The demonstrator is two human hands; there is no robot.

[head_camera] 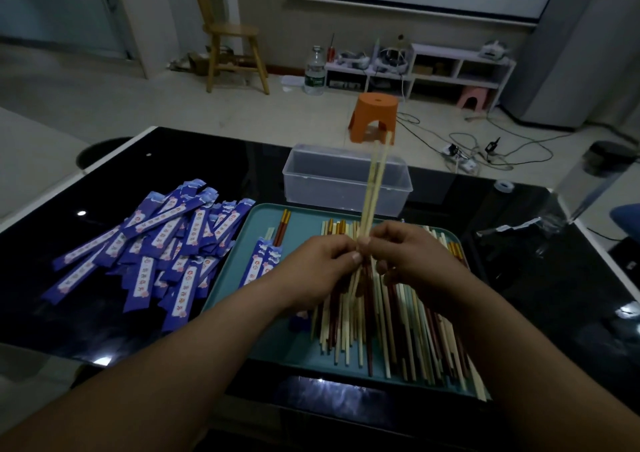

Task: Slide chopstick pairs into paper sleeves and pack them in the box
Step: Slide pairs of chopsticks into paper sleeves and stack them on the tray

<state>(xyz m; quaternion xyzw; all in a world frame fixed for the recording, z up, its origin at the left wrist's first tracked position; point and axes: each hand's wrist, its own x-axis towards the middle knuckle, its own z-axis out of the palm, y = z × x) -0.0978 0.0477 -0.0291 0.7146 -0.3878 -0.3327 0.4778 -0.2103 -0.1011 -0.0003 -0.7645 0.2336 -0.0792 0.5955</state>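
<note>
Over the teal tray of loose chopsticks, the left hand and right hand each keep a fingertip grip pinched on a pale chopstick pair, which stands nearly upright before the clear plastic box. Blue paper sleeves are heaped on the black worktop.

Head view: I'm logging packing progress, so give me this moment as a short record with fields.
held: pale chopstick pair, nearly upright
left hand: pinches the pair's lower part
right hand: pinches it alongside
tray: teal, heaped with loose chopsticks; two sleeved pairs at its left
paper sleeves: blue pile on the black table, left of tray
box: clear, behind tray, looks empty
</note>
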